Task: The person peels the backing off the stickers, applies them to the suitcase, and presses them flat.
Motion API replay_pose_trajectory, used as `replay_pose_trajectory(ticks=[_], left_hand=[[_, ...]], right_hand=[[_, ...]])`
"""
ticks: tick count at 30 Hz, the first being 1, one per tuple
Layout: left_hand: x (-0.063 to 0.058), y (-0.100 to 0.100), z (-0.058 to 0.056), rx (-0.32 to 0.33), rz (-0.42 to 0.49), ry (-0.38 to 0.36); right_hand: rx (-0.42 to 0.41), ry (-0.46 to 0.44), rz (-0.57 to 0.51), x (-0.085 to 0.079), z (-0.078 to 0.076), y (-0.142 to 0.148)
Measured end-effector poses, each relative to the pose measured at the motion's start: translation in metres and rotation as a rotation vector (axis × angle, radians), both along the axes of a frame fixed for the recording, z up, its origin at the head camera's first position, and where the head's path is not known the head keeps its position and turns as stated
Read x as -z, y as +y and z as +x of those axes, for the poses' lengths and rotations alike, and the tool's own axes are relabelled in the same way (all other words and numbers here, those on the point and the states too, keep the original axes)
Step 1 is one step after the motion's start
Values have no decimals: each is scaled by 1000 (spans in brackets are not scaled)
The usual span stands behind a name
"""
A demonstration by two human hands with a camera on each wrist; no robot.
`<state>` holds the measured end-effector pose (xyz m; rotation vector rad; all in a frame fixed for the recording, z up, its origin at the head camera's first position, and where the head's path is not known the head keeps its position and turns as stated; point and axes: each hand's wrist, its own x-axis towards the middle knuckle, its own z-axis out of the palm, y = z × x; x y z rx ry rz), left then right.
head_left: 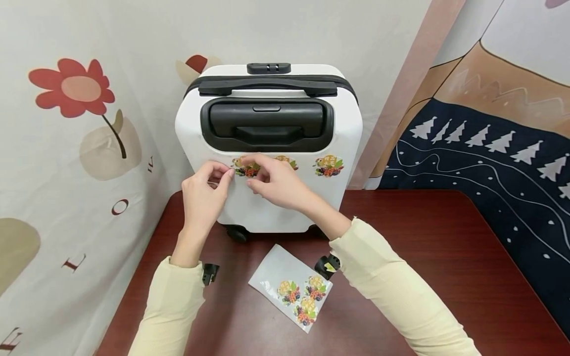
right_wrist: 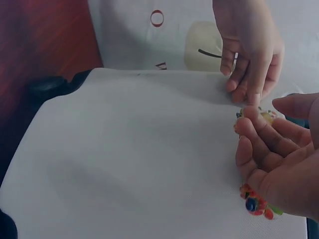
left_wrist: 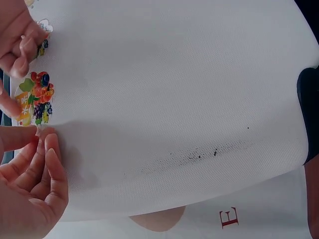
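A white suitcase (head_left: 276, 212) stands upright on the table, its black handle recess facing me. On its front, below the recess, is a round fruit sticker (left_wrist: 37, 97). My left hand (head_left: 202, 195) pinches that sticker's left edge between thumb and index finger. Over the same sticker, my right hand (head_left: 280, 183) reaches in from the right, index fingertip at its upper part and the other fingers loosely bent. Behind the right hand, a second sticker (head_left: 287, 162) is partly hidden. Farther right, a third sticker (head_left: 329, 165) lies flat on the suitcase.
A white sticker sheet (head_left: 273, 269) bearing several fruit stickers lies on the dark red table (head_left: 409, 257), in front of the suitcase. Printed cloth (head_left: 147, 29) hangs behind and to the left. A dark patterned cloth (head_left: 472, 163) hangs at the right.
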<state>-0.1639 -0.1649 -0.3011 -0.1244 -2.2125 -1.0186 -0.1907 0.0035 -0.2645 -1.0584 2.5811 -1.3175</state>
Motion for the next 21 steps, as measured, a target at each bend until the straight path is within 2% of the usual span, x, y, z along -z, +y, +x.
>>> replay_pose_trajectory(ticks=[8,15,21], left_hand=[[2,0,-1,1,1,-12],[3,1,-1,7,-1,-26],[11,-1,-1,9,5,-46]], right_hand=[[48,-48,22,9,-3,13],[8,-94,7,14,-3,21],[-29,-122,10,26,-3,35]])
